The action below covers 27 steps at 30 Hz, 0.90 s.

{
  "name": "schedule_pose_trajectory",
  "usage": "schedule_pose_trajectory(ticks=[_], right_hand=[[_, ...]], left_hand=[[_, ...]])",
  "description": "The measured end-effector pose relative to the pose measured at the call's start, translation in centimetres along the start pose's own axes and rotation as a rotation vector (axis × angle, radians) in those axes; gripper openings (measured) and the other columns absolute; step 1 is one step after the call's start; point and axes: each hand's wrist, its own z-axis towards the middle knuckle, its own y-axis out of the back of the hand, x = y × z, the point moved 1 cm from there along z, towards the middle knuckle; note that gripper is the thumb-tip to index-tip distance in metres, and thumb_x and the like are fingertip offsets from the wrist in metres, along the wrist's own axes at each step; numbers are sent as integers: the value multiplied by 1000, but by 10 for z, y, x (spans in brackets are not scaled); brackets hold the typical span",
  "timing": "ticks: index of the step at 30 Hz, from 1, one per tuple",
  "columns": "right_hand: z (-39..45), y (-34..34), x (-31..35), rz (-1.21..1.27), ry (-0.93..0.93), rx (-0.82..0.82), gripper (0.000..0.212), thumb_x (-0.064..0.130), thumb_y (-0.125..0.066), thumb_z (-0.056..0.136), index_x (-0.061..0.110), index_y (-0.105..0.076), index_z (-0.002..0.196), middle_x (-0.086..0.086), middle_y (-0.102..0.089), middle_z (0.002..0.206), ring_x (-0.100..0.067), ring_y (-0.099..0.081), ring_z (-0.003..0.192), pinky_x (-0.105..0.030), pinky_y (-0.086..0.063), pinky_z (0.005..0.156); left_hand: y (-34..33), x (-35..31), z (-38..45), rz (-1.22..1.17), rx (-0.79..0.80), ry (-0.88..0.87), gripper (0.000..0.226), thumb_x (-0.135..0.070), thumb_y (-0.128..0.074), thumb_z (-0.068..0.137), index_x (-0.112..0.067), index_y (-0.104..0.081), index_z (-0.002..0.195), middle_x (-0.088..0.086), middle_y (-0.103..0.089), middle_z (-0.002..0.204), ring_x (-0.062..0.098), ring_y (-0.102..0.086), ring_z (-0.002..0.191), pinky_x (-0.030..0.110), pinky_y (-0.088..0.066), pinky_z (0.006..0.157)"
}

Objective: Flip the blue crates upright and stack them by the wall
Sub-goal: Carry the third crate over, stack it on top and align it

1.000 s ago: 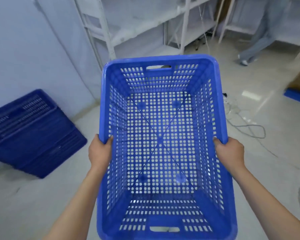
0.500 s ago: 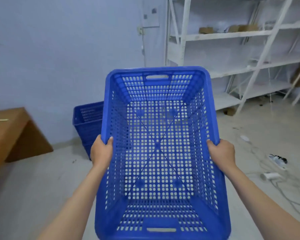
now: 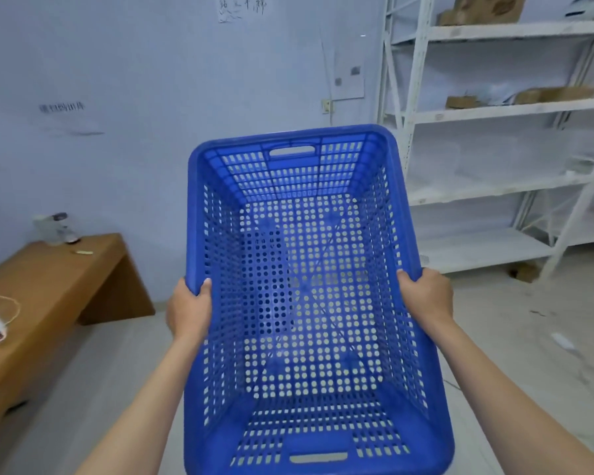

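While I carry the blue crate (image 3: 309,303) upright, mouth up, off the floor, the stacking step is pending.
My left hand (image 3: 187,311) and right hand (image 3: 426,299) clasp its side rims; next I must lower it squarely by the wall (image 3: 134,132).

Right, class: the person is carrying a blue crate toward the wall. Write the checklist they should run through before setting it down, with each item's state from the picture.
1. Crate upright, open side up: ok.
2. Left hand gripping the left rim: ok.
3. Right hand gripping the right rim: ok.
4. Crate empty, nothing loose inside: ok.
5. Stack of crates by the wall located: cannot tell; dark blue shows through the crate's holes, but no stack is clearly seen.
6. Floor ahead free of trip hazards: cannot tell; the crate hides the ground in front.
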Motion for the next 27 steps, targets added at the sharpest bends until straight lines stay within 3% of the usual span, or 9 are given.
schedule_pose_trajectory(ticks=[8, 12, 14, 18, 23, 27], right_hand=[[91, -81, 19, 17, -40, -25, 35, 33, -57, 91, 3, -66, 76, -9, -65, 72, -29, -56, 67, -29, -37, 61], [141, -113, 17, 59, -91, -7, 36, 35, -59, 91, 1, -66, 78, -11, -67, 75, -34, -62, 71, -35, -48, 64], [166, -130, 16, 70, -113, 16, 36, 35, -59, 91, 2, -66, 78, -12, -68, 75, -35, -63, 72, -37, -51, 66], [225, -169, 12, 79, -103, 72, 34, 31, -59, 92, 3, -64, 73, -10, -63, 67, -33, -59, 67, -34, -43, 60], [318, -231, 8, 76, -89, 156, 36, 36, -61, 90, 2, -68, 82, -15, -67, 76, -36, -61, 75, -38, -47, 69], [389, -277, 15, 56, -79, 279, 38, 38, -60, 90, 3, -65, 74, -15, -65, 69, -35, -62, 70, -35, -45, 62]], left_hand=[[-69, -4, 99, 9, -36, 12, 32, -45, -54, 95, -16, -63, 105, 7, -69, 89, 33, -65, 80, 42, -55, 71], [-103, -14, 131, -6, -33, -2, 26, -43, -53, 96, -18, -59, 96, 6, -66, 81, 31, -64, 72, 43, -55, 67], [-121, -18, 146, 2, -48, 13, 26, -43, -53, 96, -18, -57, 90, 5, -64, 77, 31, -63, 69, 43, -54, 65], [-167, -20, 176, 48, -94, 61, 27, -41, -54, 96, -16, -56, 87, 4, -62, 73, 28, -60, 66, 41, -52, 63], [-228, -24, 219, 62, -151, 141, 24, -40, -55, 95, -17, -58, 87, 4, -63, 75, 29, -60, 69, 40, -51, 65], [-269, -29, 252, 79, -208, 233, 25, -44, -54, 93, -20, -56, 84, 3, -64, 77, 29, -63, 71, 46, -56, 70]])
